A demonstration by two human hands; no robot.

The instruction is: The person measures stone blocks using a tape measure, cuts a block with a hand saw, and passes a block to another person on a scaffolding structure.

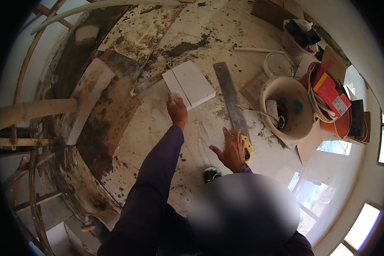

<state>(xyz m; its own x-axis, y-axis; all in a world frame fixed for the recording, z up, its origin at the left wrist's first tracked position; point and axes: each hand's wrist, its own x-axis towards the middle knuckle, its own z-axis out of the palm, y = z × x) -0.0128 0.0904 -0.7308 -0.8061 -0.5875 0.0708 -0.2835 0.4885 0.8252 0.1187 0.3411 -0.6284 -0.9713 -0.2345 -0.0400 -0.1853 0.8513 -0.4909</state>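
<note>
A white block (196,83) lies on the dirty floor, with a dark straight line parting a narrow white strip (174,85) from its left side. My left hand (177,112) is closed at the near end of that strip, its thumb on top and a finger along the outer side. To the right lies a handsaw (231,96), its long grey blade pointing away from me. My right hand (232,150) is open with thumb and fingers apart. It hovers beside the saw's yellow handle (246,150), hiding part of it; whether they touch is unclear.
At right stand a large pale bucket (271,91) with cable inside, an orange bucket (339,128) holding a red box (328,91), and a smaller bucket (278,65). A dirty board (87,100) lies left, near wooden poles (34,109). My shoe (212,174) is close by.
</note>
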